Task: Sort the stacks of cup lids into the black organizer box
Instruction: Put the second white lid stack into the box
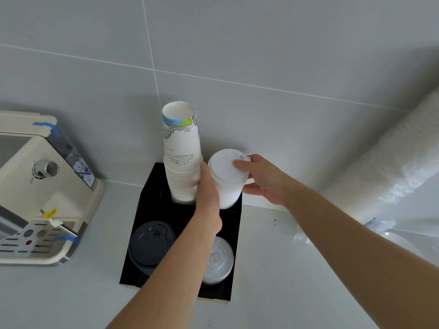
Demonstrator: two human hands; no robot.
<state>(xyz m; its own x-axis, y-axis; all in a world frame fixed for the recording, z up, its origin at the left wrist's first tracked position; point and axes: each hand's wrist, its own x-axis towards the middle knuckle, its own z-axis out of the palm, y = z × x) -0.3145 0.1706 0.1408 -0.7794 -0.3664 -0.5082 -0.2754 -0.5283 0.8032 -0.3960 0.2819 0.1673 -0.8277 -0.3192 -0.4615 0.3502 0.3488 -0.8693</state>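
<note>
1. Black organizer box (142, 205) on the white counter (297, 281), against the tiled wall (237, 43).
2. White lid stack (226, 179) stands tilted in the box's rear right slot.
3. Left hand (209, 193) flat against the stack's left side, fingers straight.
4. Right hand (263, 179) grips the stack top, thumb on the top lid, fingers curled round behind it.
5. Paper cups (181, 153) in rear left slot, black lids (150, 245) front left, clear lids (218, 262) front right.
6. Coffee machine (40, 186) well left of the box.

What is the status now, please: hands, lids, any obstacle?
Both hands on white lid stack: left hand steadies its side, right hand holds the top. Stack going into back right slot of black organizer box. Paper cup stack stands close beside.
</note>
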